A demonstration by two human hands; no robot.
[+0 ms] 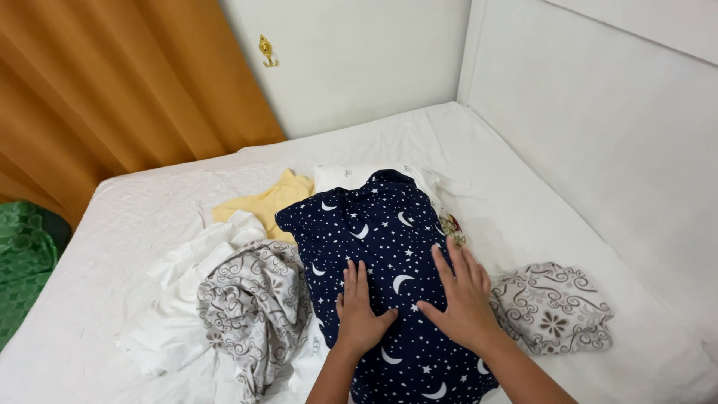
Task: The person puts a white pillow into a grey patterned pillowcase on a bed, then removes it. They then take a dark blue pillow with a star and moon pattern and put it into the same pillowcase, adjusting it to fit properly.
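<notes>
Watching the head cam feed here, so this is what I've got. Both hands are flat on a navy garment with white moons and stars (381,254), which lies spread out near the middle of the bed (523,194), running from the near edge up toward the wall. The left hand (359,307) rests palm down with fingers together and straight, pressing on the fabric, not pinching anything. The right hand (462,295) sits just beside it, also palm down, fingers slightly fanned, thumb angled in toward the left hand's thumb. The two thumbs are close, almost touching.

Around it: a grey and white swirl-print cloth (250,314) bunched up just to the left, partly on top of a crumpled white sheet (172,299). A yellow garment (269,203) pokes out behind the navy one, and a folded white item (351,177) lies at its far end. Another piece of the same swirl-print fabric (553,307) sits to the right, near the right wrist. Orange curtain (112,82) hangs at the back left, and something green (22,258) is off the left edge of the bed.
</notes>
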